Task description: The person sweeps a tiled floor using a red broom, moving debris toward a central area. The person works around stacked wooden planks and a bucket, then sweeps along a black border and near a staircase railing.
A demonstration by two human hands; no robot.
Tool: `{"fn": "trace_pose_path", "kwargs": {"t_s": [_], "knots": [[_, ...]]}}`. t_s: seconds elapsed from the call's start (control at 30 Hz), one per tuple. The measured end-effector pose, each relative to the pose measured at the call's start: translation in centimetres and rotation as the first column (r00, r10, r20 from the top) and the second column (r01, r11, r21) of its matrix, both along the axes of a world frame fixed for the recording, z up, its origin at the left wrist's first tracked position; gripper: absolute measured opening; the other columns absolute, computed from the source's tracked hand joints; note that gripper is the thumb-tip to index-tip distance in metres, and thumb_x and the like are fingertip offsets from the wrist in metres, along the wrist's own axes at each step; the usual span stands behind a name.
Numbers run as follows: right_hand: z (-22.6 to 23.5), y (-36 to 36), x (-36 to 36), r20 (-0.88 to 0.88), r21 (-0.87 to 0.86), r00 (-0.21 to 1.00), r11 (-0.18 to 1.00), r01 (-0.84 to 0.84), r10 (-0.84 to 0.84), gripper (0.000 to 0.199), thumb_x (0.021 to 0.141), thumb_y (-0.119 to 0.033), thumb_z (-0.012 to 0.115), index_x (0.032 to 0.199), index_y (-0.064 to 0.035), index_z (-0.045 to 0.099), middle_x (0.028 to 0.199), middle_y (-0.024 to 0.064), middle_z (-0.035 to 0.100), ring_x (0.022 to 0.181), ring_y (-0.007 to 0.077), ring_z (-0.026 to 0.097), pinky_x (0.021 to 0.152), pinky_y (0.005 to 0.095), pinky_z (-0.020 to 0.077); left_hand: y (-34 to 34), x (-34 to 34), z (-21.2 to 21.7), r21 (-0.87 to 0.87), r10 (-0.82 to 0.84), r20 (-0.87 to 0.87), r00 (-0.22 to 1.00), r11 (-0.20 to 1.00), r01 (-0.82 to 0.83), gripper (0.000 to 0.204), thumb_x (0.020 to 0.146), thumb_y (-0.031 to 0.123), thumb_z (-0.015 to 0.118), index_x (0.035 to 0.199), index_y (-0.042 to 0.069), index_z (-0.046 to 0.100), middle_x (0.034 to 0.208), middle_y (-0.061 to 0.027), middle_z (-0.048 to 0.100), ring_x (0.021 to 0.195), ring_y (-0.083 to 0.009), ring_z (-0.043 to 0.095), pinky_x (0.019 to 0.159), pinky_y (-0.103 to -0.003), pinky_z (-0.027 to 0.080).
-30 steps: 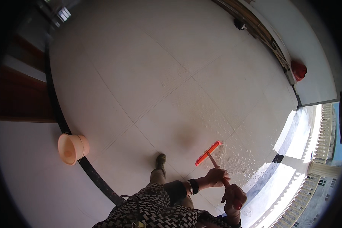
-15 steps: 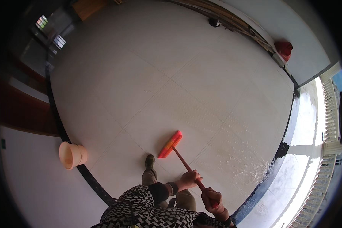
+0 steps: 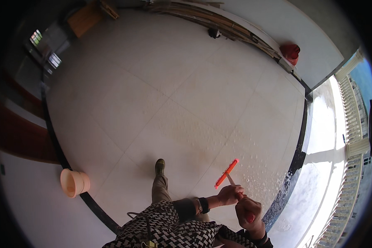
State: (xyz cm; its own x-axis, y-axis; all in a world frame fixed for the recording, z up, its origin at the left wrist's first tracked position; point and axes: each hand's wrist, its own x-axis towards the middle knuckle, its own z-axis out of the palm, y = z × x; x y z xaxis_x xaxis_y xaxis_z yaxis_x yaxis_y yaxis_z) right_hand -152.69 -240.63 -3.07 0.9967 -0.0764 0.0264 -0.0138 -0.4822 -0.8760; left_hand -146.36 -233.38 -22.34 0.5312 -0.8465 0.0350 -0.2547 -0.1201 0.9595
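A floor broom [image 3: 228,172] with an orange-red head lies ahead of me, at the left side of a wet, bubbly patch [image 3: 260,177]. Its reddish handle runs back toward my body, and both hands are closed round it. My left hand [image 3: 230,194] grips lower down, nearer the head. Close behind it, my right hand [image 3: 249,211] wraps the upper end, where a red tip pokes out of the fist. Whether the bristles touch the floor, I cannot tell.
A cream bucket [image 3: 75,182] stands by the left wall. Long wooden boards [image 3: 219,18] lie along the far wall, with a red bag-like object [image 3: 290,53] beside them. To the right, a dark threshold [image 3: 295,163] borders a bright balcony with a balustrade [image 3: 353,120].
The broom head has swung right and nearer to me, into the bubbly area. Both hands moved right with the handle, and the view has shifted slightly.
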Motion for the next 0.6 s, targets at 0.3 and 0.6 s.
{"fn": "trace_pose_path", "kwargs": {"t_s": [0.3,0.6], "knots": [[-12.1,13.2,24.2,0.280,0.354,0.884,0.815,-0.459,0.376,0.008,0.084,0.009,0.063,0.088,0.0025,0.060,0.090,0.0146,0.061,0.083,0.0307,0.062,0.076,0.0374,0.0512,23.9,26.9,-4.7,0.293,0.434,0.486,0.758,0.736,-0.610,0.037,0.080,0.038,0.079,0.066,0.009,0.060,0.077,-0.0077,0.064,0.074,-0.0338,0.062,0.064,-0.046,0.051],[-23.2,28.9,47.1,0.209,0.551,0.903,0.717,-0.427,0.376,0.011,0.085,0.004,0.067,0.091,0.0010,0.059,0.091,0.0162,0.061,0.088,0.0347,0.059,0.077,0.0388,0.0489,40.5,48.9,-14.6,0.566,0.341,0.440,0.831,0.613,-0.552,0.030,0.083,0.024,0.073,0.066,0.003,0.061,0.074,-0.0142,0.062,0.072,-0.0350,0.063,0.067,-0.047,0.052]]}}
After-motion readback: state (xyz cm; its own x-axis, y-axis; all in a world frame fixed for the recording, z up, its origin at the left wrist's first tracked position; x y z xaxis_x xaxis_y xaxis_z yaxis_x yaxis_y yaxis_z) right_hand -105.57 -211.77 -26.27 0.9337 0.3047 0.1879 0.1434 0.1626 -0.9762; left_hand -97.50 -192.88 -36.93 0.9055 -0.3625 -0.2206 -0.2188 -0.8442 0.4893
